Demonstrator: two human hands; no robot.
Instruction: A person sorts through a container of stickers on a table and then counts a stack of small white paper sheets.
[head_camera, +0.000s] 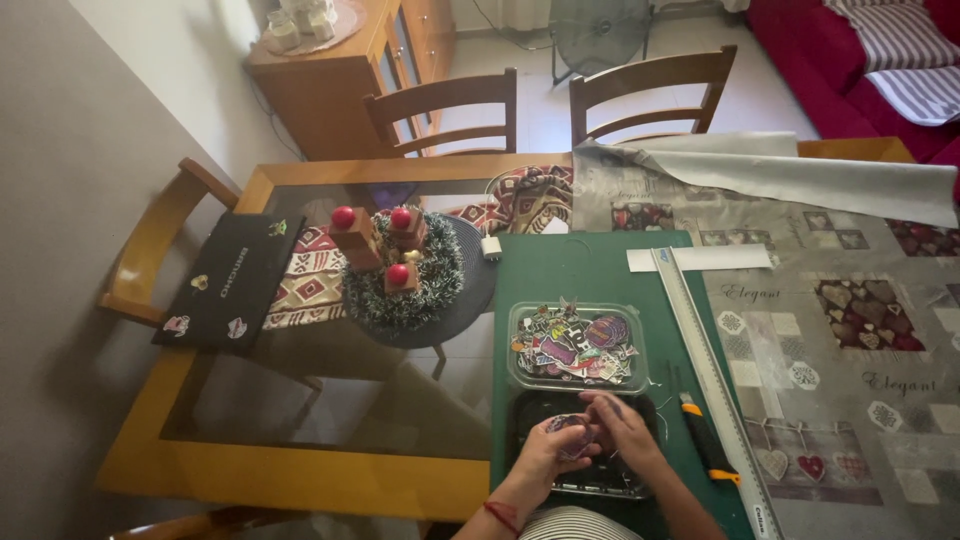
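Observation:
My left hand (548, 448) and my right hand (622, 428) meet over a dark plastic tray (615, 478) at the near edge of the green cutting mat (590, 272). Both hands pinch a small purple and white paper cut-out (572, 427) between the fingertips. Just beyond the hands stands a clear plastic tray (520, 340) filled with several colourful cut-out stickers. A red cord circles my left wrist.
A long metal ruler (710, 360) and a black and orange utility knife (706, 440) lie right of the trays. A patterned tablecloth (850, 300) covers the right side. On the glass table stand a tinsel wreath with red-topped candles (400, 265) and a black laptop (232, 280). Wooden chairs ring the table.

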